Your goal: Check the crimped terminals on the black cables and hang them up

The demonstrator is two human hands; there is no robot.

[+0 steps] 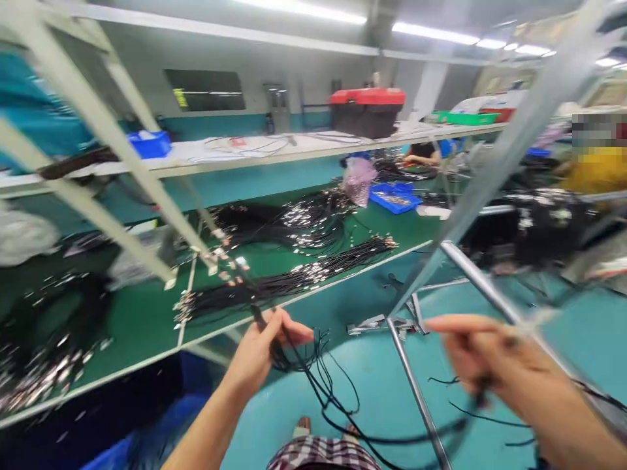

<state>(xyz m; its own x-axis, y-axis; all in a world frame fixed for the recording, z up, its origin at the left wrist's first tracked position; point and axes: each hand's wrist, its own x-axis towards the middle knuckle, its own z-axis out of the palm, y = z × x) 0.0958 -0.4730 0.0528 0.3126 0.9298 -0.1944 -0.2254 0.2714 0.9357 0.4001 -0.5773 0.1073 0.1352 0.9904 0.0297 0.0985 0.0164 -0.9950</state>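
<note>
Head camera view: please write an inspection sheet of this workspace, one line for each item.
Surface: green workbench, largely covered.
Job's things: black cables looped from left hand toward right hand.
Clutter: cable bundles, blue tray, pink bag.
Grippers: left hand closed on the black cables; right hand blurred, grip unclear.
Cables: loose strands hang over the teal floor.
Surroundings: upper shelf with red toolbox; another person seated far behind.

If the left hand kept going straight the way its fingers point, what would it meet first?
The left hand, gripping thin black cables, points up and slightly right. First in that line is probably the edge of the green worktable, then the row of black cable bundles; depth is unclear.
</note>
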